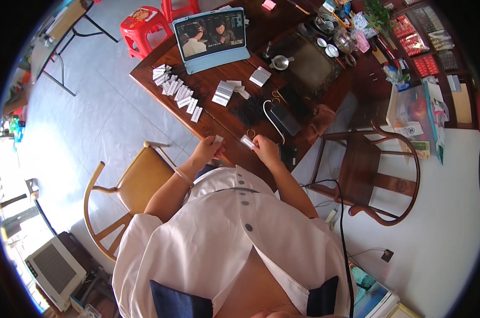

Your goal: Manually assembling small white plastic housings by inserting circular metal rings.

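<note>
At the table's near edge, my left hand (209,150) is closed, with a small white piece (218,139) pinched at the fingertips. Across a short gap, my right hand (267,150) grips a small white tag (247,141) with dark print between thumb and fingers. A gold-coloured ring (251,133) lies just beyond it. Several white tags (182,95) overlap in a row along the table's left edge, beside thin black strands. Farther in are a stack of white cards (223,93) and a smaller stack (260,76). A tangle of black strings (249,112) spreads between these stacks and my hands.
A tablet (213,40) in a light blue case stands on the dark wooden table (205,124). Right of the strings lie a black box (285,119), a white cable (272,123) and gold-handled scissors (275,96). Chairs (139,177) flank me; teaware (331,50) sits far right.
</note>
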Available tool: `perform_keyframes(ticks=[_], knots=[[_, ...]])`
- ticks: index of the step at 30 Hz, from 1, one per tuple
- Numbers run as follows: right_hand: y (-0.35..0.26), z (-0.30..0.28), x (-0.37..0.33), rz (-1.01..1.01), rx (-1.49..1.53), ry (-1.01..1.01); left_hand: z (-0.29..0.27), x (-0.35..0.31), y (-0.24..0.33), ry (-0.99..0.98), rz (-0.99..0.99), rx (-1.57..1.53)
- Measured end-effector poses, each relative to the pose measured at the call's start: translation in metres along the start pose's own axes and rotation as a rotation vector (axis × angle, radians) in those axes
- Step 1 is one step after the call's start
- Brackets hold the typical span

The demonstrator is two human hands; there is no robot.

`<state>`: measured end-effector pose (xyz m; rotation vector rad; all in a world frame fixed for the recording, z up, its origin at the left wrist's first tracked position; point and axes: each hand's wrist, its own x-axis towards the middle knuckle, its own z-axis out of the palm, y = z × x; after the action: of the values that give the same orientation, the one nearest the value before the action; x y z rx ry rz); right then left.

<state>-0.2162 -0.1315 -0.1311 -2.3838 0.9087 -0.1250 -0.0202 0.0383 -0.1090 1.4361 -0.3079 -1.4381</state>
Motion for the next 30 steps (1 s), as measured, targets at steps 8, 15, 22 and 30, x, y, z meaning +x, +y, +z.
perform_keyframes(ticks=[8, 15, 22, 30], knots=[[-0.02, -0.033, -0.005, 0.096, 0.589, -0.411, 0.023, 0.003, -0.007, 0.113, 0.084, -0.01], [-0.073, -0.062, -0.009, -0.221, 0.583, -0.279, 0.045, 0.0, -0.007, -0.01, 0.173, 0.21], [-0.084, -0.06, -0.01, -0.337, 0.541, 0.043, 0.056, -0.022, 0.021, -0.078, 0.097, -0.001], [-0.092, -0.061, -0.023, -0.645, 0.248, 0.263, 0.046, -0.03, 0.03, -0.278, 0.15, 0.15]])
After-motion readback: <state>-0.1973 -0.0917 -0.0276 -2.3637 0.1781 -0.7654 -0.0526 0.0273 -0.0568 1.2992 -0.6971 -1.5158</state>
